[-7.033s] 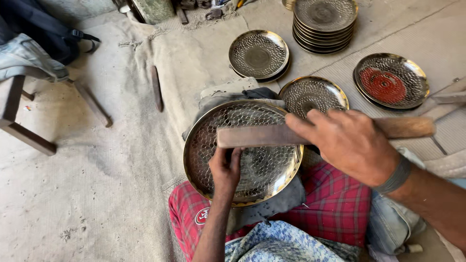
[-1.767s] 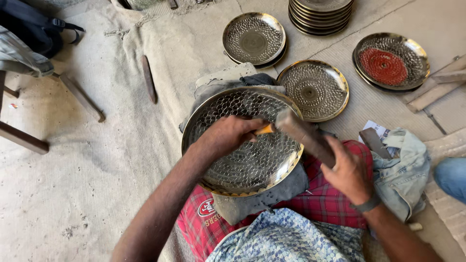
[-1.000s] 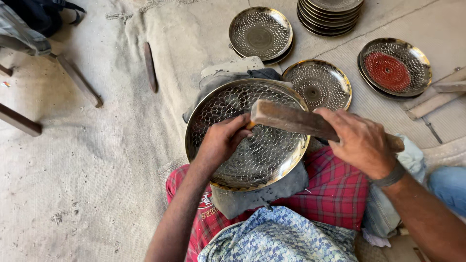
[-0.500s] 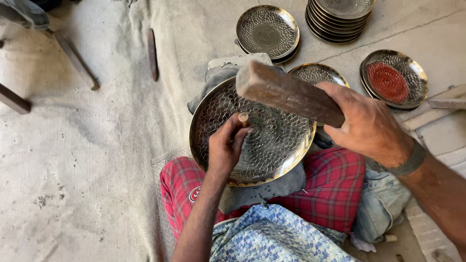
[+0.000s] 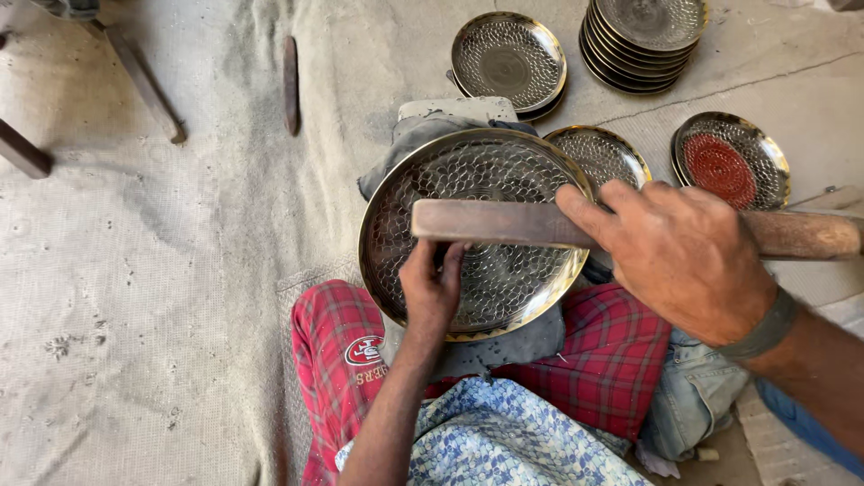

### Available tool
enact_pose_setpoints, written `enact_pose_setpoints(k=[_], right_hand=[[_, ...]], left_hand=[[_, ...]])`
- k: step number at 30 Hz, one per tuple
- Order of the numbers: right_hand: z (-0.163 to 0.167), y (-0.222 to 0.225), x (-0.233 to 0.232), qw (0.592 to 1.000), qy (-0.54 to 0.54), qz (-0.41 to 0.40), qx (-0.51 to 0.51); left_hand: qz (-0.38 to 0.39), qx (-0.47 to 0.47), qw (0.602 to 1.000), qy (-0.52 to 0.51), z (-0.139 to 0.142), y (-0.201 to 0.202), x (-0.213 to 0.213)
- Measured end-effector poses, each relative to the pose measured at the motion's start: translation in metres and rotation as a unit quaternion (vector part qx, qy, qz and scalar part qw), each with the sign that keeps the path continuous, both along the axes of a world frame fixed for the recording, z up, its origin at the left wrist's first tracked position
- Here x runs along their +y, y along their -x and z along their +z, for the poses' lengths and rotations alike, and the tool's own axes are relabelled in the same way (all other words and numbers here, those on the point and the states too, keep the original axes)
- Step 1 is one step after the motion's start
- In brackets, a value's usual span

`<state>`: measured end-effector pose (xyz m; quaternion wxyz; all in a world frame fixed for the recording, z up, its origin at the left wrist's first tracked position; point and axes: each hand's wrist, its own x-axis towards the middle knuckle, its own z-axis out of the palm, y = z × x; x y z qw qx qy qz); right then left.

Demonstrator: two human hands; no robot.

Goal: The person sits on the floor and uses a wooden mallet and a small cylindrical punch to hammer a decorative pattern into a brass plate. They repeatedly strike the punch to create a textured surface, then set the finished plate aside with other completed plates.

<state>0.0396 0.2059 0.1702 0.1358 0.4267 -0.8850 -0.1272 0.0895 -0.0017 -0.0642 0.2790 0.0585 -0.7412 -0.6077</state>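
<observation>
Nearest the camera: blue patterned cloth (image 5: 504, 436) over a lap in red checked trousers (image 5: 337, 351).

Left hand (image 5: 432, 288) sits on the near part of the big plate (image 5: 477, 229), fingers bent; what they pinch is hidden, so the grip cannot be told. Right hand (image 5: 688, 261) is clenched round a wooden bat (image 5: 504, 222), held level across the plate. The bat's far end runs out of view at the right.

The plate is one large dimpled metal dish with a brass rim, resting tilted on a grey-padded block (image 5: 459, 110) just beyond the knees.

Farther out, smaller dimpled plates on the cloth floor: one (image 5: 603, 153) partly hidden behind the big plate, one with a red centre (image 5: 731, 162), a pair (image 5: 508, 61) stacked, and a tall stack (image 5: 643, 40), count unclear, top cut off.

One dark rod (image 5: 291, 85) lies left. Wooden legs (image 5: 144, 85) are cut off at top left.
</observation>
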Motion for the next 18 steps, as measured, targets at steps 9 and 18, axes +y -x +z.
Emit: enact_pose_setpoints(k=[9, 18], right_hand=[[0.011, -0.017, -0.023, 0.998, -0.005, 0.069, 0.009], [0.024, -0.015, -0.035, 0.994, 0.011, 0.106, 0.034]], left_hand=[[0.038, 0.105, 0.989, -0.096, -0.031, -0.014, 0.021], [0.055, 0.023, 0.985, -0.164, -0.026, -0.020, 0.030]])
